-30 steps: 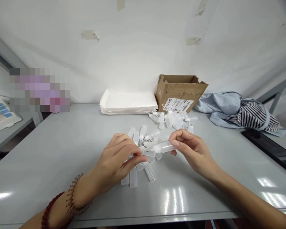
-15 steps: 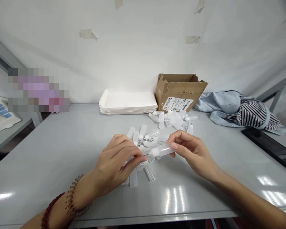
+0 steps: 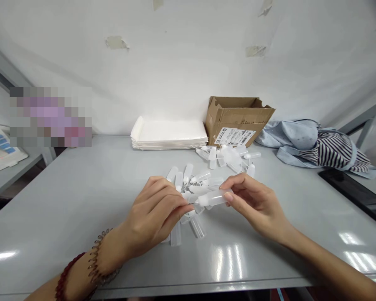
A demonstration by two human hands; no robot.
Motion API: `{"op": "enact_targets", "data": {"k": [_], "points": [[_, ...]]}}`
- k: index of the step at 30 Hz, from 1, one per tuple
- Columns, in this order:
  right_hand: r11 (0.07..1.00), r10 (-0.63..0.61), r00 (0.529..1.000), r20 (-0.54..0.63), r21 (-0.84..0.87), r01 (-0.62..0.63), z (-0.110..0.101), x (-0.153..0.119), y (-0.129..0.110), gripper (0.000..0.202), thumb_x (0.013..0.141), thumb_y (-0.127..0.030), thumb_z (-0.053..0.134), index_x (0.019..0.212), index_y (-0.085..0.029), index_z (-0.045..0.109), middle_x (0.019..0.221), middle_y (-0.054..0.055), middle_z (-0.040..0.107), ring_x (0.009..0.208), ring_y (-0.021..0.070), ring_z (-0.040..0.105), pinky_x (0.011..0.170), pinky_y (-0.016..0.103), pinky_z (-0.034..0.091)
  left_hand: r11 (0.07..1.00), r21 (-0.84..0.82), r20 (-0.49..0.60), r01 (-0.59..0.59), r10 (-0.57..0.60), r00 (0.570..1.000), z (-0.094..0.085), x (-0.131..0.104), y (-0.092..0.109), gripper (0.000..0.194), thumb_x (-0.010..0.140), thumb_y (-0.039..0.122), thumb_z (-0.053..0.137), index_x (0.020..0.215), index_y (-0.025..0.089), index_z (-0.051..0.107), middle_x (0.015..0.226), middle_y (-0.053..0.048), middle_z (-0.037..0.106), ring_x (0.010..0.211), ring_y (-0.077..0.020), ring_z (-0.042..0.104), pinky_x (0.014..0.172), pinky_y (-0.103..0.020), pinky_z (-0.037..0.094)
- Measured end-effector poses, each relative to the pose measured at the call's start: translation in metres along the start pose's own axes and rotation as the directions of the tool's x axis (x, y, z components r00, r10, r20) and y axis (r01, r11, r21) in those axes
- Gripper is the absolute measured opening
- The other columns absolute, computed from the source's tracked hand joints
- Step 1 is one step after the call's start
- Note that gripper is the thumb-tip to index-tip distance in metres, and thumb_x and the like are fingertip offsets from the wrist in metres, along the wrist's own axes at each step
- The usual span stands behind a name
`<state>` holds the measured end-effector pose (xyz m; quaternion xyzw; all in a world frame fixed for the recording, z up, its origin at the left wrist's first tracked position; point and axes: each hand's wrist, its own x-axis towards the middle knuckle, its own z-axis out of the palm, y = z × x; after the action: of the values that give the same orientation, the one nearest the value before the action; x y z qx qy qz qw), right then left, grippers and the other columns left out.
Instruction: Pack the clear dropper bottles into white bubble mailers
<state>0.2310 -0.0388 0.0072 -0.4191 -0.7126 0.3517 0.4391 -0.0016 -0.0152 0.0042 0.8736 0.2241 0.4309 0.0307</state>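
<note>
Between my hands is a translucent plastic bottle point(image 3: 213, 197), lying sideways with its narrow tip to the left. My right hand point(image 3: 258, 205) pinches its base between thumb and fingers. The fingertips of my left hand point(image 3: 161, 211) are pressed together at the thin tip; the exact thing between them is too small to make out. Beneath and around lie several similar loose bottles point(image 3: 198, 225) on the grey table point(image 3: 113, 167). A second heap of bottles point(image 3: 231, 157) sits farther back, in front of the cardboard box.
A stack of white envelopes point(image 3: 171, 136) and an open cardboard box point(image 3: 238, 121) stand by the wall. At the right are a blue and striped cloth bag point(image 3: 301, 138) and a black phone point(image 3: 354, 194). A blurred purple patch point(image 3: 50, 117) shows at the left.
Both hands keep their hold on the bottle in nearly the same place. The right fingers have shifted slightly at the base.
</note>
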Motion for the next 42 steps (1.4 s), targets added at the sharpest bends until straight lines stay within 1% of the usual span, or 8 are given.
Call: {"op": "enact_targets", "data": {"k": [5,10,13,19,21,24,31,42], "points": [[0.944,-0.26,0.965,0.033,-0.2,0.262,0.0008,-0.0054,0.0057,0.017,0.089,-0.012,0.053,0.104,-0.019,0.054,0.083,0.004,0.062,0.075,0.0155,0.06,0.063,0.028,0.049,0.999,0.046,0.015,-0.029,0.029,0.999,0.0009,0.0,-0.0009,0.011,0.081,0.007,0.066,0.079,0.014,0.057,0.065,-0.001,0.063,0.064,-0.0138,0.052,0.064,-0.032,0.044],[0.879,-0.392,0.918,0.052,-0.273,0.391,0.0059,-0.0045,0.0051,0.021,0.088,-0.006,0.049,0.106,-0.017,0.052,0.082,0.004,0.062,0.077,0.0165,0.063,0.063,0.028,0.051,0.994,0.092,0.013,-0.066,0.065,0.998,0.0051,-0.0029,-0.0014,0.012,0.082,0.006,0.063,0.078,0.015,0.056,0.065,0.0,0.062,0.064,-0.0136,0.05,0.064,-0.031,0.043],[0.882,-0.381,0.924,0.039,-0.283,0.376,0.0072,-0.0031,0.0041,0.019,0.088,-0.007,0.049,0.104,-0.017,0.053,0.082,0.004,0.063,0.077,0.0164,0.064,0.063,0.027,0.052,0.994,0.089,0.009,-0.066,0.065,0.998,0.0075,-0.0046,-0.0013,0.013,0.082,0.006,0.063,0.078,0.015,0.055,0.066,-0.001,0.062,0.065,-0.0138,0.051,0.065,-0.032,0.042],[0.928,-0.284,0.957,-0.065,-0.27,0.257,0.0019,-0.0037,0.0039,0.013,0.089,-0.014,0.053,0.101,-0.019,0.057,0.081,0.003,0.064,0.071,0.0129,0.062,0.061,0.024,0.051,0.995,-0.023,0.036,0.101,-0.101,0.994,0.0045,-0.0007,-0.0006,0.012,0.085,0.025,0.066,0.086,0.017,0.057,0.068,0.001,0.062,0.066,-0.0135,0.054,0.07,-0.032,0.043],[0.934,-0.266,0.961,-0.08,-0.267,0.236,0.0004,-0.0037,0.004,0.013,0.089,-0.015,0.054,0.1,-0.019,0.057,0.08,0.002,0.064,0.068,0.0116,0.06,0.059,0.023,0.05,0.992,-0.04,0.037,0.124,-0.122,0.992,0.0036,0.0001,-0.0009,0.01,0.085,0.024,0.065,0.087,0.018,0.058,0.068,0.001,0.062,0.066,-0.0138,0.054,0.07,-0.032,0.043],[0.933,-0.271,0.96,-0.07,-0.266,0.244,0.0003,-0.0033,0.0047,0.013,0.089,-0.015,0.054,0.101,-0.02,0.057,0.079,0.002,0.063,0.069,0.0121,0.061,0.059,0.023,0.05,0.992,-0.058,0.016,0.108,-0.107,0.994,0.0037,-0.0002,-0.0006,0.005,0.086,0.015,0.062,0.086,0.018,0.058,0.069,0.0,0.063,0.067,-0.0142,0.054,0.068,-0.032,0.043],[0.931,-0.29,0.956,-0.04,-0.242,0.272,0.0033,-0.0039,0.006,0.016,0.089,-0.013,0.052,0.103,-0.02,0.056,0.083,0.004,0.066,0.077,0.0168,0.066,0.061,0.028,0.053,0.999,-0.026,-0.024,0.036,-0.037,0.999,0.0053,-0.0001,0.0032,0.012,0.082,0.003,0.06,0.084,0.015,0.057,0.068,-0.001,0.063,0.067,-0.0145,0.054,0.066,-0.032,0.043],[0.895,-0.372,0.927,-0.052,-0.283,0.344,0.0093,-0.0033,0.0032,0.018,0.086,-0.008,0.052,0.098,-0.021,0.056,0.077,0.003,0.064,0.077,0.0182,0.067,0.062,0.029,0.056,0.999,0.043,0.006,-0.015,0.015,1.0,0.0072,-0.0048,0.002,0.014,0.081,0.0,0.059,0.082,0.014,0.056,0.069,-0.003,0.062,0.069,-0.0159,0.052,0.066,-0.034,0.042]]}}
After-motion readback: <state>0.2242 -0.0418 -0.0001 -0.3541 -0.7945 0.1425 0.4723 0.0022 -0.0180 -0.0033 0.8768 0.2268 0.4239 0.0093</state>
